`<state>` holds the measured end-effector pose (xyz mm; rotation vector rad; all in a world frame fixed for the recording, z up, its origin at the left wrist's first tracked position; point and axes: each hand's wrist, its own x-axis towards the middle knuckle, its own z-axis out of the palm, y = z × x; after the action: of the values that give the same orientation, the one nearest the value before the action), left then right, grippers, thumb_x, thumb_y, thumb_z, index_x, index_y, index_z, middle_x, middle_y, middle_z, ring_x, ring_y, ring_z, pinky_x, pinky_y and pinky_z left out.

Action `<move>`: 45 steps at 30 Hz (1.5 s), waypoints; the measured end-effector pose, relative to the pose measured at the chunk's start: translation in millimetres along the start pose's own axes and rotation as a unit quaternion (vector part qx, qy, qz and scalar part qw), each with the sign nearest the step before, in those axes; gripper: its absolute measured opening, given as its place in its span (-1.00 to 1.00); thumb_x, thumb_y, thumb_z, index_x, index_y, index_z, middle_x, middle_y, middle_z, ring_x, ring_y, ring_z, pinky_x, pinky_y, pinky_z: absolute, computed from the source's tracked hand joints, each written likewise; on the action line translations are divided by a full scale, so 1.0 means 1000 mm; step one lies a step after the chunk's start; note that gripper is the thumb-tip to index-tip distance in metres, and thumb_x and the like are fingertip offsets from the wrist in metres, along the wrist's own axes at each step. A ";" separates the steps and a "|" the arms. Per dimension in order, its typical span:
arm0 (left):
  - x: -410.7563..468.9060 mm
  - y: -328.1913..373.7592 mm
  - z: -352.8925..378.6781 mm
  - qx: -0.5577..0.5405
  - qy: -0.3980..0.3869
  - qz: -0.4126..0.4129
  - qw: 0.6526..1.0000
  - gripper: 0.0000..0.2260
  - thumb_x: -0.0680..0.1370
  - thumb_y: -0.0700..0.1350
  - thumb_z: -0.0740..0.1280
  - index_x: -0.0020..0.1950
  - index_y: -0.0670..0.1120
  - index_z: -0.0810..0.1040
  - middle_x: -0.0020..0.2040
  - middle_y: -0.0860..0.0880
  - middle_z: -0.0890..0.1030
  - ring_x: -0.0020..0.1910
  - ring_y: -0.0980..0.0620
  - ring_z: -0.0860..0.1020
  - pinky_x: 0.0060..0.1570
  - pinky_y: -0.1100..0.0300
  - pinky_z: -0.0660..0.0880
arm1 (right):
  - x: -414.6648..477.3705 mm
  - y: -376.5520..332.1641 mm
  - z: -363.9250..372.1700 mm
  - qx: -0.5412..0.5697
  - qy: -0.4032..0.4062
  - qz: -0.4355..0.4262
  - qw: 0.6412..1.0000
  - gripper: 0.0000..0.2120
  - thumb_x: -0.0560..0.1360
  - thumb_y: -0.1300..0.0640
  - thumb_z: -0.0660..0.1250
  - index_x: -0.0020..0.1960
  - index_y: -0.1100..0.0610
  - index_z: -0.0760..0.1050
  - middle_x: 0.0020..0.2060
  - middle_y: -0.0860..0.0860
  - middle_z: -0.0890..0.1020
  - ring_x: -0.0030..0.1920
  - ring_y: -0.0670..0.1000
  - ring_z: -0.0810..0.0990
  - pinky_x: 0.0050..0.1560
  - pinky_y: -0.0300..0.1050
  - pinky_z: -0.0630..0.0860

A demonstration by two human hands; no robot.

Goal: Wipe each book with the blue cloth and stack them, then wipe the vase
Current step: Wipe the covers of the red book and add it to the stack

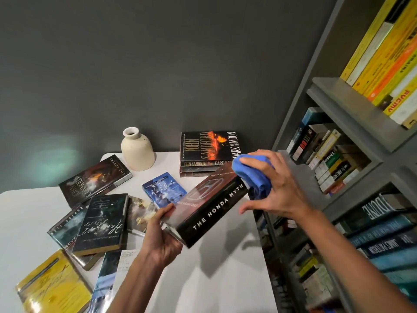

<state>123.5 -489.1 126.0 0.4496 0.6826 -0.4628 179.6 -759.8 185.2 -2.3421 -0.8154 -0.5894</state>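
Head view
Left hand (163,239): grip clasps the near end of the Honda book (209,206), lifted above the table (216,279).
Right hand (274,186): grip bunches the blue cloth (252,175) against the book's far end.
Stack (206,152): about three books, count unclear, at the table's back, right of the vase (137,150).
Loose books (99,222): scattered on the left.
Bookcase (343,141): right side.

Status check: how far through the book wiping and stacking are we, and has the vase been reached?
Done: a short stack sits near the wall. In hand: left hand holds The Honda Myth while right hand rubs the blue cloth on its far end. Left: several books lie scattered on the table; the vase stands untouched.
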 end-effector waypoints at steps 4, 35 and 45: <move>-0.001 0.005 -0.001 0.021 0.028 -0.018 0.999 -0.68 0.53 -0.10 0.31 0.21 -0.23 0.55 -0.02 -0.23 0.66 -0.34 -0.17 0.67 -0.40 -0.04 0.64 | 0.007 0.008 -0.003 -0.090 -0.068 -0.029 0.993 -0.45 0.37 -0.16 0.34 0.33 -0.09 0.41 -0.02 0.02 0.51 0.00 0.05 0.41 -0.01 -0.02 0.49; 0.021 -0.018 0.029 0.103 -0.032 0.310 0.945 -0.58 0.51 0.20 0.23 0.30 0.03 0.40 0.18 -0.02 0.66 0.10 -0.01 0.65 0.02 -0.06 0.62 | 0.003 0.033 0.019 0.346 -0.216 0.421 0.810 -0.52 0.23 0.01 0.57 -0.01 0.32 0.60 -0.07 0.22 0.67 -0.08 0.07 0.63 0.14 0.04 0.53; 0.027 -0.023 0.026 0.131 0.022 0.383 0.914 -0.90 0.66 -0.02 0.16 0.12 -0.01 0.38 -0.22 0.14 0.69 -0.25 0.22 0.66 -0.32 0.31 0.58 | 0.018 -0.006 0.067 0.124 -0.102 0.344 0.925 -0.60 0.47 -0.33 0.21 -0.12 -0.01 0.55 -0.20 -0.03 0.67 -0.10 0.03 0.64 -0.01 -0.03 0.55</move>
<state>142.6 -528.5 119.9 0.9338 0.4357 0.2084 202.5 -705.4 148.4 -2.2638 -0.0942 0.0590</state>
